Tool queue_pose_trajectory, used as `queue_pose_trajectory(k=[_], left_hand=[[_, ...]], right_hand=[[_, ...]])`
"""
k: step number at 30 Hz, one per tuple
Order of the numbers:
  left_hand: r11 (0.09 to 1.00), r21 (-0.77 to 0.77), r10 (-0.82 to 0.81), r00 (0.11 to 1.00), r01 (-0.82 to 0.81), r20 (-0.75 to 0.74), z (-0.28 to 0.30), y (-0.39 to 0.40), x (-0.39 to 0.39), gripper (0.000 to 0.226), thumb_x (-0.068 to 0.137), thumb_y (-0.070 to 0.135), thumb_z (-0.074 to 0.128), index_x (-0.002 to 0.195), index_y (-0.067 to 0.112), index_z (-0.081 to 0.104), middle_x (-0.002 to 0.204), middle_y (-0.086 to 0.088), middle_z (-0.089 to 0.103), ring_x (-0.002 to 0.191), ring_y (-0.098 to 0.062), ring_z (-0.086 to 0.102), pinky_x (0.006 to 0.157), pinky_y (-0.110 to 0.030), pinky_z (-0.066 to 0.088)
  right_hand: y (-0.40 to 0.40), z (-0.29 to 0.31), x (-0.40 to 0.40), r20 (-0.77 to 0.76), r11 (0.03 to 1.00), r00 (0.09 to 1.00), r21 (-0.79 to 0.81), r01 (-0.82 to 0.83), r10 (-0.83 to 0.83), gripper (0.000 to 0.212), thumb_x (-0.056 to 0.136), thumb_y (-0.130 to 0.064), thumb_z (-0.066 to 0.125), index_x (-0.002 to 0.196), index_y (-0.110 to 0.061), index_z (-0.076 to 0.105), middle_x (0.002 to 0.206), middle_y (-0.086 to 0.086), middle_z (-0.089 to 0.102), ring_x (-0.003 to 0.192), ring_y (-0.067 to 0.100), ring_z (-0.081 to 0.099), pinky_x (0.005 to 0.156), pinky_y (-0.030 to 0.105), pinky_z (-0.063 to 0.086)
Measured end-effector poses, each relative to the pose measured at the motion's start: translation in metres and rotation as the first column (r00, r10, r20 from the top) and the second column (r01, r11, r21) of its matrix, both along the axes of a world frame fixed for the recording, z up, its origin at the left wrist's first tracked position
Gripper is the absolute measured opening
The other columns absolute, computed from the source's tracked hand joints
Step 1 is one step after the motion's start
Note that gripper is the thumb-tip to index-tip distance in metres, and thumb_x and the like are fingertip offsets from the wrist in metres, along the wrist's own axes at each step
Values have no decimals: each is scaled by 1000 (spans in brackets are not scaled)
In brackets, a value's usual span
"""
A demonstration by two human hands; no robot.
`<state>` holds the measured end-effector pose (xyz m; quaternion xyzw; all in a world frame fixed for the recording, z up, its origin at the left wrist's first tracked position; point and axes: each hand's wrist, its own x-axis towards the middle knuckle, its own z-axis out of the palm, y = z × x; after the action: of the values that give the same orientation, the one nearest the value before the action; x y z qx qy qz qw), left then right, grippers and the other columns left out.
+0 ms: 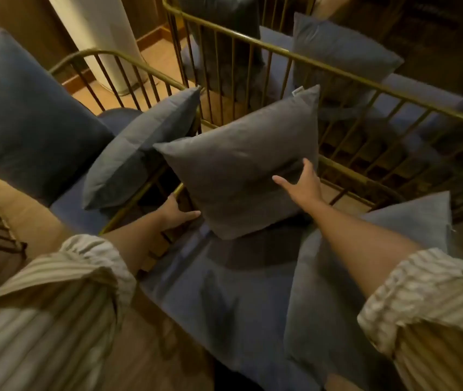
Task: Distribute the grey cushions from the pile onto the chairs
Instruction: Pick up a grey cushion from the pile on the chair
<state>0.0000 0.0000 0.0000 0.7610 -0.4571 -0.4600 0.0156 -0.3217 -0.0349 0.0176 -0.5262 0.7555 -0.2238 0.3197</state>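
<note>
Square grey fabric cushion (241, 165) stands propped against the brass-railed chair (337, 167) back, right hand (302, 184) spread flat on it, left hand (176, 211) open at its corner — best steadied squarely upright.

Warm dim light; wood floor (154, 56), white column (103, 32), dark wood wall (436, 35) at back.

Grey cushion (241, 162): matt woven cloth, soft, lightly creased. Chair frames (337, 70): thin metal bars, brass-coloured, slight sheen. Seat pad (224, 300): smooth blue-grey fabric, matt. Floor (157, 57): polished wood, warm gloss. Sleeves (55, 292): striped cloth, crumpled. Pillar (97, 38): smooth white, matt.
</note>
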Motion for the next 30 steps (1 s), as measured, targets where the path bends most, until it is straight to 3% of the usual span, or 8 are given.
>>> queue_pose_trajectory(k=[4,8,12,15,21,23,26,30], left_hand=[[978,-117,152,973,-174,-175,-27,-19,-12,133,58,82,69,157,12,14,161,-11,30,144,-31,35,117,-41,33],[940,-96,281,905,-326,-320,-43,-33,-35,97,93,54,54,156,3,1,161,-12,27,147,-33,30,118,-33,26],[870,-93,388,788,-485,-479,-57,-48,-45,98,90,54,57,157,11,1,161,-8,29,145,-28,34,118,-33,30],[809,-59,465,698,-585,-544,-55,-57,-49,105,81,71,54,158,17,9,162,-5,29,146,-27,34,119,-37,30],[723,-143,453,620,-676,-641,-32,-66,-46,87,88,73,40,155,21,23,159,-1,35,144,-22,35,116,-33,30],[687,-150,505,615,-711,-605,-18,-66,-39,95,79,82,41,151,21,33,153,-4,43,139,-25,43,115,-40,34],[652,-246,513,656,-717,-553,9,-67,-22,79,83,74,50,140,21,45,141,-4,53,128,-26,51,110,-44,39],[647,-389,416,731,-656,-541,58,-74,13,66,74,72,61,122,29,49,129,1,58,122,-23,54,108,-45,41]], right_hand=[[-31,-10,-8,104,989,984,9,146,-146,115,77,-62,74,159,-17,8,164,12,22,150,34,24,119,47,28],[-56,-27,-17,138,970,961,24,240,-241,116,73,-68,73,159,-23,10,161,9,28,147,33,30,117,46,32],[-72,-38,-24,205,954,933,1,300,-294,110,65,-63,82,151,-22,26,152,6,41,139,29,42,110,43,41],[-82,-36,-25,236,947,923,-32,319,-304,100,61,-55,88,138,-15,38,139,6,52,130,25,51,103,37,46],[-95,-5,-22,201,958,942,-46,282,-267,105,57,-63,85,134,-11,37,137,10,53,128,29,52,106,44,46],[-97,9,-17,206,959,942,-47,279,-264,113,53,-72,80,138,-11,38,139,10,53,128,30,52,107,47,45],[-97,37,-6,265,951,919,-26,309,-291,121,42,-90,70,133,-12,53,132,7,62,121,28,59,102,47,50],[-106,85,19,372,946,881,-19,323,-293,94,62,-76,74,129,-11,59,129,8,65,117,28,61,96,37,52]])
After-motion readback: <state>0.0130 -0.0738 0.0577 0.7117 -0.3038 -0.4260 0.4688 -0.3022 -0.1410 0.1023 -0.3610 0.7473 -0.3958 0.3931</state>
